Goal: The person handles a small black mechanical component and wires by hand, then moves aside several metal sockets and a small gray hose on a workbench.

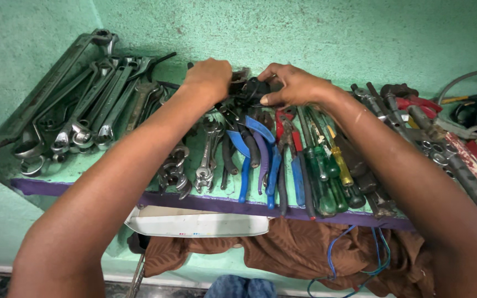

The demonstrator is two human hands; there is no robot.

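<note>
Both my hands reach to the back of a green shelf (pixel 78 171) crowded with hand tools. My left hand (pixel 210 77) and my right hand (pixel 291 84) close together on one dark metal tool (pixel 248 88) held against the wall; what kind of tool it is cannot be told. Just below the hands lie blue-handled pliers (pixel 248 144) and red-and-blue-handled pliers (pixel 292 149). Green and yellow screwdrivers (pixel 327 171) lie under my right wrist.
Large steel spanners (pixel 84 105) lean in the left corner, with smaller spanners (pixel 208 160) beside my left forearm. Pipe wrenches and dark tools (pixel 415 129) lie at the right. Below the shelf's purple edge hang a white box (pixel 194 223), brown cloth (pixel 305 248) and blue wires (pixel 371 259).
</note>
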